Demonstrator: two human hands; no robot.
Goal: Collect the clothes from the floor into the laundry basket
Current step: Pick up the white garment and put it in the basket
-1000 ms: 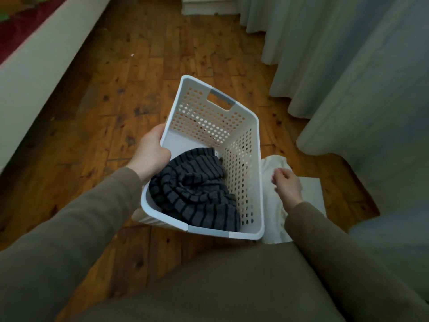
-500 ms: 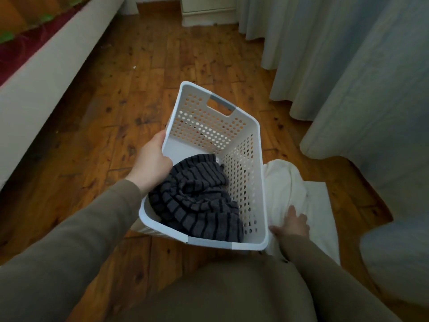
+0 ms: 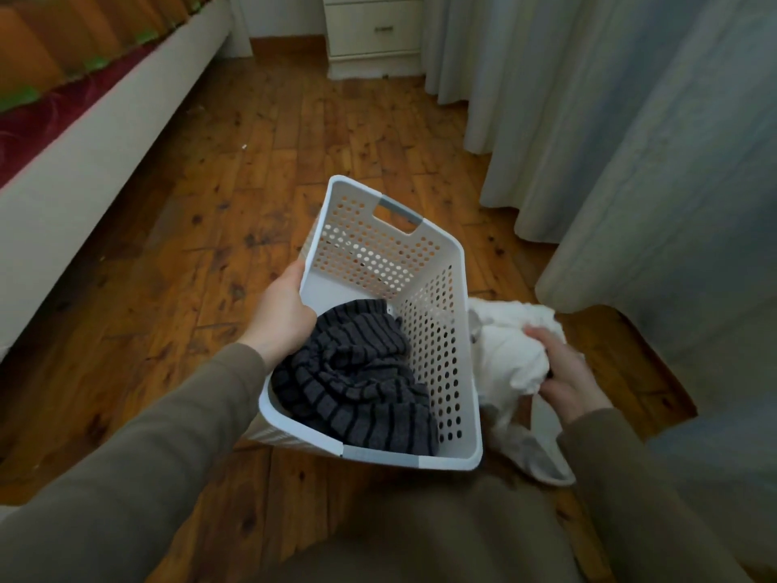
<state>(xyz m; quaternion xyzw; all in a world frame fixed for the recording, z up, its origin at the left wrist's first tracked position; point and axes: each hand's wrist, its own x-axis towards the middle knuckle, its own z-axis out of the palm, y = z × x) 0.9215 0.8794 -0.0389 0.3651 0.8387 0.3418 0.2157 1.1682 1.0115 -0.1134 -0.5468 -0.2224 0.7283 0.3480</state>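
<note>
Right grip bunched shut on white garment, just outside laundry basket right wall; basket opening lies left. Left grip clamps left rim.

A wooden floor of knotty orange-brown planks fills the middle of the view. At nine to eleven o'clock runs a bed with a pale side panel, and a dark red cover lies on top. At twelve o'clock stands a cream drawer cabinet against the wall. Pale curtains hang to the floor from one to four o'clock.
</note>
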